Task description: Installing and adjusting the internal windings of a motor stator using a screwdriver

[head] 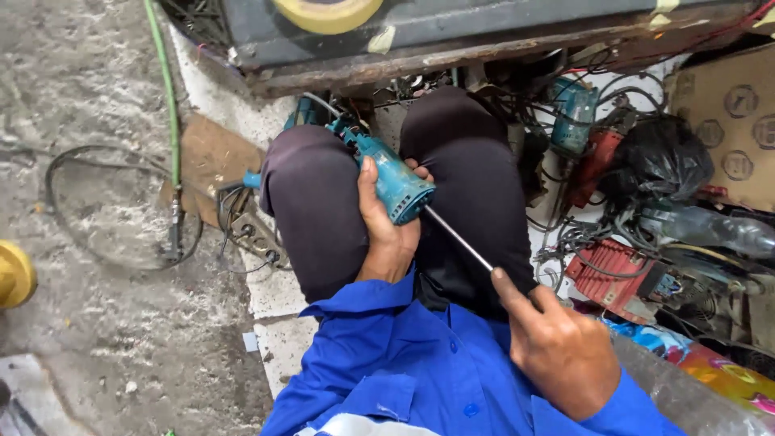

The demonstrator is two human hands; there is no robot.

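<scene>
Gripping the teal plastic power-tool body (387, 173) in our left hand (386, 230), our right hand (557, 347) pinches the thin steel screwdriver shaft (460, 238), angled into its rear end.

Person in a blue shirt and dark trousers, both hands bare.

The shirt (420, 363) is bright blue, buttoned down the front with matching blue buttons, and its long sleeves end at the wrists; a pale grey-white band shows on it at 6 o'clock by the lower edge. The trousers (323, 202) are dark purplish-black, smooth and snug over both knees, filling the view from the centre toward 12 o'clock. The left hand (387, 226) and right hand (557, 347) wear no gloves or rings.
</scene>
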